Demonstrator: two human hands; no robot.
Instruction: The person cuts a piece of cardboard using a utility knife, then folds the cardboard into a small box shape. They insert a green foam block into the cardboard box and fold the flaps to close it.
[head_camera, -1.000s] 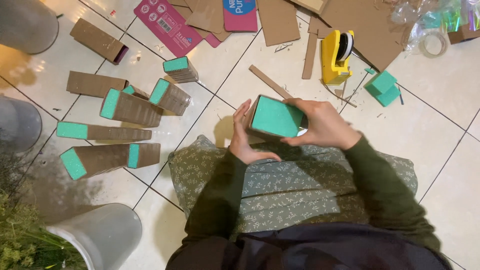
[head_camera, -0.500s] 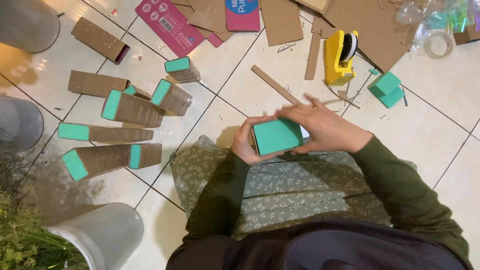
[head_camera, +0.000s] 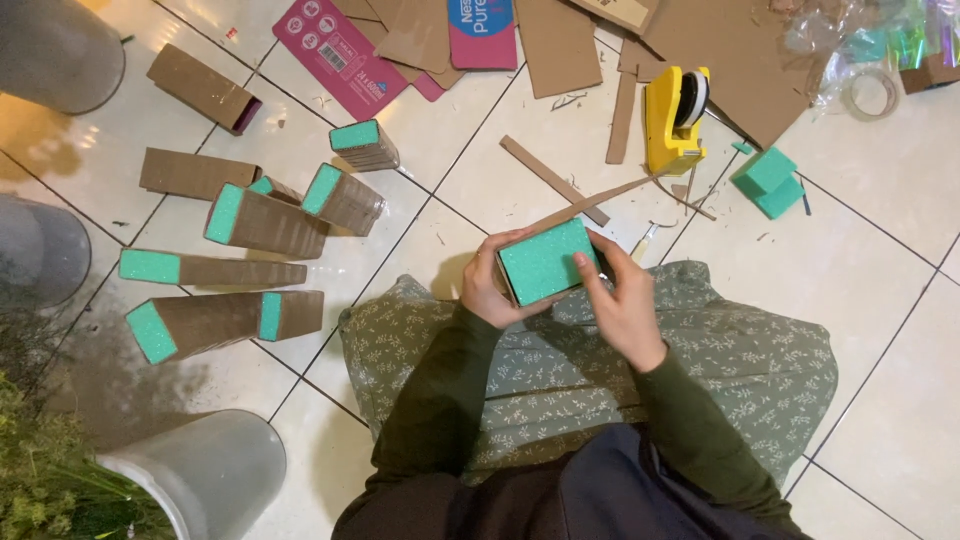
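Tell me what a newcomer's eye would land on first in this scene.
First, the green-faced block wrapped in cardboard at the centre, held between the left hand and right hand over a leaf-patterned cloth. Next, the cluster of similar cardboard-sleeved green pieces lying on the white tile floor to the left. The yellow tape dispenser stands out at the top, beside flat cardboard sheets.
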